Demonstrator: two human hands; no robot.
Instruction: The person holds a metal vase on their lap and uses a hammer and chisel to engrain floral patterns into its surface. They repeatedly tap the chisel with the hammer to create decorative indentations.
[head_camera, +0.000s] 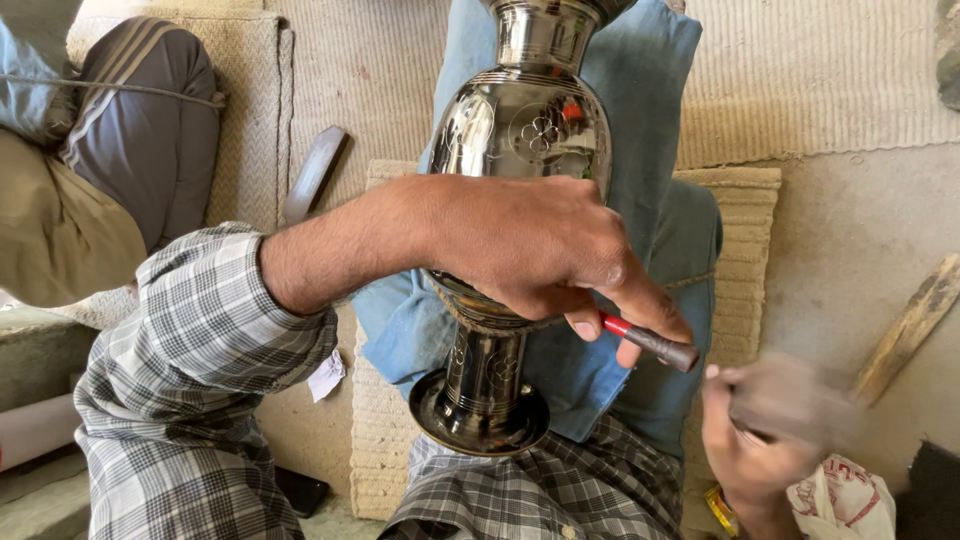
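**Vase under my left hand, chisel pinched at its waist**

The vase (520, 130) lies across my lap on a blue cloth (660, 120), its foot toward me and its neck pointing away, toward the mat's far edge. It is dark polished metal with a flower outline cut into the belly. My left hand (530, 245) comes in from the left and lies over the lower belly, palm down, so the widest part of the vase shows just beyond my knuckles and the narrow stem and round foot show just below them.

My left fingers (640, 300) are closed narrow on a chisel (650, 340): thumb and forefinger pinch its red shaft, and its dark end sticks out to the right and toward me, clear of the vase. Its tip is hidden under my hand, so I cannot tell where it meets the metal.

My right hand (765, 430) is off to the right of the foot, near my knee and apart from the vase. It is blurred; the fingers look curled around something, but I cannot tell what or how tightly.

A woven mat (750, 220) lies under the cloth. A flat dark tool (312, 172) rests on the mat to the left of the vase, well apart from both hands. Another person's leg (140, 130) is at the far left.
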